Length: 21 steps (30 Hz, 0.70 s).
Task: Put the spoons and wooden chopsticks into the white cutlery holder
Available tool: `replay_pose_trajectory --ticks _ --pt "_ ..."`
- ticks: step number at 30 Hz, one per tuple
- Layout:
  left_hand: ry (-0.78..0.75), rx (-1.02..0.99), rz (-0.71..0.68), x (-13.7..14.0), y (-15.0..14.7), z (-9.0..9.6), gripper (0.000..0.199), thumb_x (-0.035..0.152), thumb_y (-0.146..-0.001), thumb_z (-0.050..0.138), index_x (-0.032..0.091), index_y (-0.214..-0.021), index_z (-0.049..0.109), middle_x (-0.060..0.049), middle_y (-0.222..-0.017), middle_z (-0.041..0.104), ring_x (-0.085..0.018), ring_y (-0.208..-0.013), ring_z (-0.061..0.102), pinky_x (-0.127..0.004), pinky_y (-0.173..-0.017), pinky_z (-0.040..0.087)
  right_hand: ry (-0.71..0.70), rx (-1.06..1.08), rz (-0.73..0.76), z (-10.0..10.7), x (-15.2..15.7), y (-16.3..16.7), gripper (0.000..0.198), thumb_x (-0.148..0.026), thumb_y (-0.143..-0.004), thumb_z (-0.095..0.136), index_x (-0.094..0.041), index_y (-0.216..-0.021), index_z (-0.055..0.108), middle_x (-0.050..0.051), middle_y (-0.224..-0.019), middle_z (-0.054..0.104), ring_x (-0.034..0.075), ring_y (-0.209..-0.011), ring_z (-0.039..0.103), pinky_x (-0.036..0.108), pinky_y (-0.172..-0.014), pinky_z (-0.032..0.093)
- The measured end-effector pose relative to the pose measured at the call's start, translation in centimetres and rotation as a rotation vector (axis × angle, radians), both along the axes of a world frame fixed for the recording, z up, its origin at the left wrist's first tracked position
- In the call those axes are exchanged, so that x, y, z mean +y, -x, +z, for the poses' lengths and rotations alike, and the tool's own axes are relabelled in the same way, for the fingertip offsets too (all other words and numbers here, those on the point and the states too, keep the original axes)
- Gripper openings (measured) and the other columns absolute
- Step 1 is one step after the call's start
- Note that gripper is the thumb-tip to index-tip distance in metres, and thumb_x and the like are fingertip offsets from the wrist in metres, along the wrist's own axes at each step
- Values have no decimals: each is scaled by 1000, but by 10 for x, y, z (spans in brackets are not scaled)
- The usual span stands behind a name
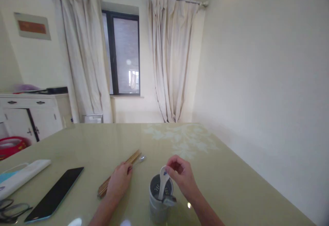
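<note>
Right hand point(181, 175) is closed in a pinch on the handle of a white ceramic spoon point(162, 182), whose bowl end sits down inside a grey utensil cup point(159, 202); the cup stands upright on the pale green table point(231, 185), near the front edge and just beside the right wrist. Left hand point(119, 181) lies palm down, fingers loosely curled, resting on a bundle of wooden chopsticks point(128, 161) that runs diagonally across the table left of the cup; whether the fingers actually grip the bundle cannot be told. A metal spoon point(140, 159) lies touching the far end of the bundle. Further left on the table: a dark phone point(55, 193) face up, a white case point(22, 176) and, at the corner, spectacles point(10, 209)
</note>
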<state>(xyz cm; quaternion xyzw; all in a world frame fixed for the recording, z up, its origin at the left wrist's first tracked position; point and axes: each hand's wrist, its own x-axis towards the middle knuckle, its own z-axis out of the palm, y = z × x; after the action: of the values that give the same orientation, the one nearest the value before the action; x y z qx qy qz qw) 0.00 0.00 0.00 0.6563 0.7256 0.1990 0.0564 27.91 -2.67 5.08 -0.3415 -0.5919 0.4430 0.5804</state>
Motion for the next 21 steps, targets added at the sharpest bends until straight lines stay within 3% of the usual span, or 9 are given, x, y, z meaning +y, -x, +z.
replay_pose_trajectory --ticks 5,9,16,21 --pt "9 1 6 1 7 -4 34 17 -103 45 21 -111 78 -11 -118 78 -24 -111 74 -32 -101 51 60 271 -167 0 10 -8 38 -52 -75 94 -20 -80 75 1 -69 71 15 -61 57 26 -58 43" --pt "-23 -5 18 4 7 -6 36 17 -102 44 21 -111 78 -11 -116 77 -25 -111 73 -35 -104 51 88 368 -298 -9 21 -13 38 -53 -75 93 -19 -83 77 3 -75 76 18 -69 66 28 -64 51" --pt "-323 -313 -313 -1 -30 -4 41 40 -104 46 27 -126 78 -10 -130 77 -29 -129 67 -42 -119 46 172 222 -362 -39 31 3 40 -52 -70 95 -18 -78 75 6 -73 76 21 -67 71 31 -63 58" --pt "-199 -397 -484 -18 -56 1 38 43 -101 57 31 -128 79 -11 -126 79 -33 -121 70 -45 -113 50 204 104 -287 -47 26 21 37 -51 -72 92 -21 -77 72 4 -71 75 23 -64 71 33 -60 58"
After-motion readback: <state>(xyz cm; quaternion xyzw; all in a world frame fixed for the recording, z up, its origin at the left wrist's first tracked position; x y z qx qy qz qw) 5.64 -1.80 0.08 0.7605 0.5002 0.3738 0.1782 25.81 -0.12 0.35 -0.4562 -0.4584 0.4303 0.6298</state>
